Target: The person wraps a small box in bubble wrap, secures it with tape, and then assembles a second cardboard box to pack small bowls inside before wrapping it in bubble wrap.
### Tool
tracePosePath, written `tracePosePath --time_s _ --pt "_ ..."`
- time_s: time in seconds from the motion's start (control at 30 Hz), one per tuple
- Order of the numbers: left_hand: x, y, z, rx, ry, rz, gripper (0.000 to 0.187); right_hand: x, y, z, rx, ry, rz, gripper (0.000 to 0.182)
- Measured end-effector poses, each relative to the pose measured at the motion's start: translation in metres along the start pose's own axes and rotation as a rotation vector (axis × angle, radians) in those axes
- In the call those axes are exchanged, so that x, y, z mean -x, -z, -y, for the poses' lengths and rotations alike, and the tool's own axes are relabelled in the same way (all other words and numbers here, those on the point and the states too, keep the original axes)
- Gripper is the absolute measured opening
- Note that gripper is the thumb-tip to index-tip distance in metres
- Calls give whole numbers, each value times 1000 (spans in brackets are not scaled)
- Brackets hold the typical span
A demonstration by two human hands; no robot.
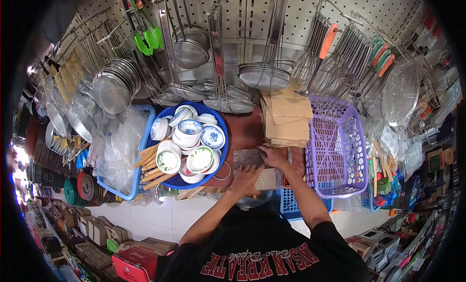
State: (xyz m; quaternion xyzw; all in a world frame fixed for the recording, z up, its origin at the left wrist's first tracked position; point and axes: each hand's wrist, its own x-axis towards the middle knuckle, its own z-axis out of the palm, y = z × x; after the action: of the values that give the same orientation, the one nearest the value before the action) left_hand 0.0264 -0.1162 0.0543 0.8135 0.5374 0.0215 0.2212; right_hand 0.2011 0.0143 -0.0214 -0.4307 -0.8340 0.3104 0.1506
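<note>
Fingers first: the left hand (246, 177) lies flat, fingers together and stretched forward, pressing down on a grey speckled slab (248, 158) at the centre of the frame, with nothing clamped, just palm and fingers resting on top. The right hand (273, 156) sits just above and to the right, fingers curled over the slab's far right corner; whether they grip its edge or only touch it I cannot tell. A paler block (270, 179) lies just beside the left hand, towards the lower right, partly under the right forearm. So the slab is on the red-brown counter (242, 131), between the blue basin (221, 158) of bowls (189, 131) on the left and the purple basket (337, 151) on the right, with a stack of brown paper (289, 119) just behind it. My read: this is the steadying and squaring-up step, both hands settling the slab in place on the counter rather than carrying it. Any next move looks to call for a proper grip, fingers under an edge, since flat palms alone will not raise it, and for care on the left, where the basin's rim and the wooden sticks (150, 163) poking out of it stand close. Strainers (190, 51) and whisks (330, 63) hang on the pegboard across the top, well apart from the hands.
</note>
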Motion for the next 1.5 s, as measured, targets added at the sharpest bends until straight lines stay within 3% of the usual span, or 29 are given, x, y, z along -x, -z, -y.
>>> tracePosePath --time_s 0.07,0.17,0.27,0.47,0.57,0.7,0.8,0.9,0.97,1.2,1.4,1.5 --pt "-2 -9 5 -13 -16 -25 113 4 4 0 -112 57 -53 39" --pt "-3 1 2 16 2 31 111 16 26 23 -238 -77 33 35" --pt "-3 4 2 10 13 65 109 38 47 46 -302 42 17 50" --pt "-5 -1 4 17 14 65 111 91 66 90 120 50 189 97" --pt "-8 -5 6 23 2 58 114 102 53 82 248 58 179 102" --pt "-11 16 6 70 -3 157 112 105 46 77 268 78 139 103" --pt "-20 30 14 157 -14 227 99 107 45 75 264 95 111 101" --pt "-37 17 41 565 8 264 89 106 50 76 269 103 145 99" --pt "-50 -14 65 561 13 279 83 104 50 74 274 94 188 97" --pt "-63 10 55 505 105 282 80 94 55 72 278 115 200 95" --pt "-72 3 57 632 122 141 70 78 62 70 245 108 291 97" --pt "-63 11 50 680 108 -49 67 71 69 70 229 58 365 97"
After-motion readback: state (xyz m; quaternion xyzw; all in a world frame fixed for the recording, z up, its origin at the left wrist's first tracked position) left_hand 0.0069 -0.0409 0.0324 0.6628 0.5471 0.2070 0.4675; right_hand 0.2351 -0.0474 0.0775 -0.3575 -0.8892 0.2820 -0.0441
